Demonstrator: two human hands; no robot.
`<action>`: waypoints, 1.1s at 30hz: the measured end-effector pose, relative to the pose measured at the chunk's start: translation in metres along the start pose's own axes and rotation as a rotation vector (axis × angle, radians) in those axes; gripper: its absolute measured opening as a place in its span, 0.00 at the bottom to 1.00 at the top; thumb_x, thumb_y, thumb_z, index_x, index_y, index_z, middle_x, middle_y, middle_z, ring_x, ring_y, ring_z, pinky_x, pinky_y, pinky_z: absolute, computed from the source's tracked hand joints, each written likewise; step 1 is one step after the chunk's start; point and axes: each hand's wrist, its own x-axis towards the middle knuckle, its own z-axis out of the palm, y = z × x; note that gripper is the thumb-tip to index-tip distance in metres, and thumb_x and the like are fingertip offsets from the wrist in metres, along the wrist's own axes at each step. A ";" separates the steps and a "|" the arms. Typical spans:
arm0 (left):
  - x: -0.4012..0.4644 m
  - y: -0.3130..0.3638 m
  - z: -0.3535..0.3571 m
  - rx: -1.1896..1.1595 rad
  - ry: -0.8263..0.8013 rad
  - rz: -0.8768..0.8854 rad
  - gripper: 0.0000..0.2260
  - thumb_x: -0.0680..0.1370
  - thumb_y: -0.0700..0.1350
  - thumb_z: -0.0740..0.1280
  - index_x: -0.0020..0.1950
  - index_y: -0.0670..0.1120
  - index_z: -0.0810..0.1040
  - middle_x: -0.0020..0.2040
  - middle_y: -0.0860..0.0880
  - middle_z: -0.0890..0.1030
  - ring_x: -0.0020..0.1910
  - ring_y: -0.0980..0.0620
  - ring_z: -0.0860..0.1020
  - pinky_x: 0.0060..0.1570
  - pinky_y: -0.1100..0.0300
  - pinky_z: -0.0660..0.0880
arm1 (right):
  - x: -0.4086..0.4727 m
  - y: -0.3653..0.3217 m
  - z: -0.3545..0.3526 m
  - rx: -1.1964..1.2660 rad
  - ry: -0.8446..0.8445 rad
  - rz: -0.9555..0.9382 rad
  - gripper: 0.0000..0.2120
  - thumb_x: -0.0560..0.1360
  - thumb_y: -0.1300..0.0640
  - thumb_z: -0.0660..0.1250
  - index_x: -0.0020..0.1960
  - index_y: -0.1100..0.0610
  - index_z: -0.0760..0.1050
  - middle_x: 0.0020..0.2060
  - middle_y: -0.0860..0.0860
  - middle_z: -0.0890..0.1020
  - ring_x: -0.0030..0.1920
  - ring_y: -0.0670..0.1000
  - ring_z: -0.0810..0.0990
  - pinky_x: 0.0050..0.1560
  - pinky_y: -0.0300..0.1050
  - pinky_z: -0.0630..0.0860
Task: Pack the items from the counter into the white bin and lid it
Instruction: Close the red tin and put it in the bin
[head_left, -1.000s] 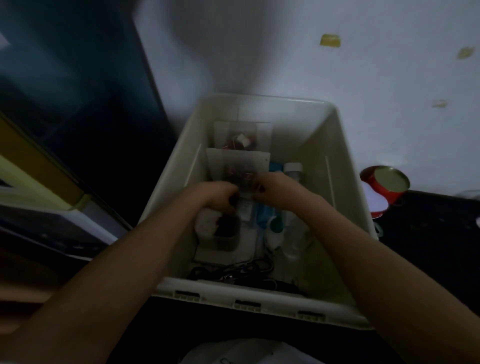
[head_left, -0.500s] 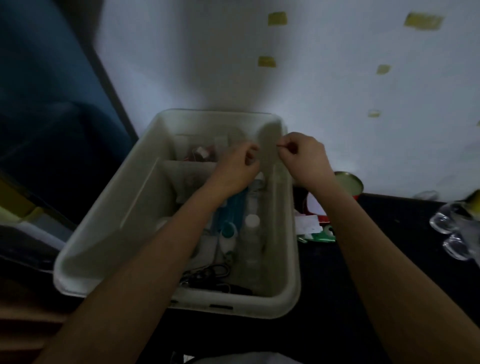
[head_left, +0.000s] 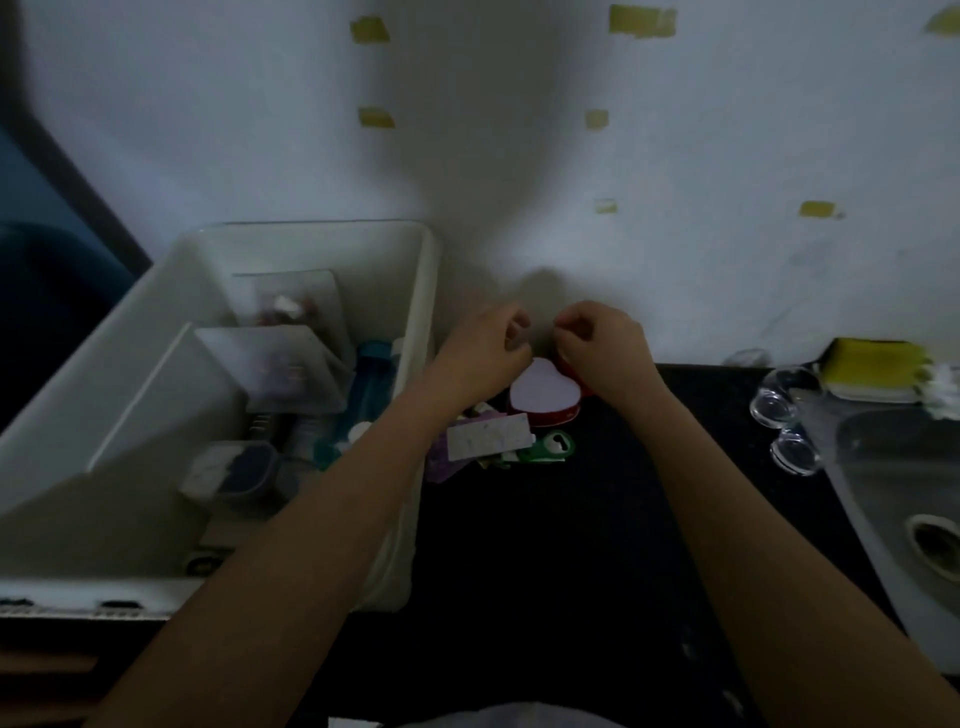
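packing step: both hands out of white bin (head_left: 291, 244), over counter pile just right of it. left hand (head_left: 488, 348) and right hand (head_left: 602, 343) curled above heart-shaped tin (head_left: 543, 395); whether gripping anything, cannot tell. packets (head_left: 488, 441) and green opener (head_left: 550, 447) nearer. next: grasp tin, carry left into bin. lid unseen.

Bare forearms, no sleeves; left grip (head_left: 488, 345), right grip (head_left: 602, 343) ungloved.

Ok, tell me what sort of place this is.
Probably a home kitchen counter: a steel sink set into the dark counter, a yellow sponge beside it, and upturned clear glasses nearby.
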 end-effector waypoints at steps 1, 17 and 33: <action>0.002 0.002 0.008 0.015 -0.017 -0.007 0.15 0.76 0.42 0.64 0.62 0.42 0.73 0.58 0.43 0.75 0.55 0.48 0.75 0.51 0.59 0.71 | 0.000 0.010 -0.001 -0.018 -0.016 0.007 0.10 0.76 0.61 0.62 0.54 0.62 0.77 0.50 0.58 0.81 0.50 0.55 0.79 0.51 0.47 0.74; 0.056 -0.032 0.116 0.180 -0.420 -0.344 0.33 0.76 0.49 0.66 0.76 0.43 0.53 0.69 0.37 0.60 0.65 0.39 0.67 0.65 0.50 0.69 | 0.013 0.141 0.028 0.076 -0.292 0.328 0.13 0.76 0.61 0.62 0.60 0.61 0.74 0.56 0.57 0.78 0.51 0.51 0.76 0.48 0.39 0.69; 0.170 -0.053 0.169 -0.233 -0.209 -0.545 0.12 0.79 0.38 0.59 0.61 0.36 0.74 0.60 0.38 0.76 0.60 0.42 0.75 0.56 0.55 0.71 | 0.116 0.202 0.062 0.337 -0.234 0.635 0.26 0.79 0.53 0.59 0.72 0.63 0.60 0.69 0.60 0.68 0.68 0.59 0.68 0.67 0.50 0.66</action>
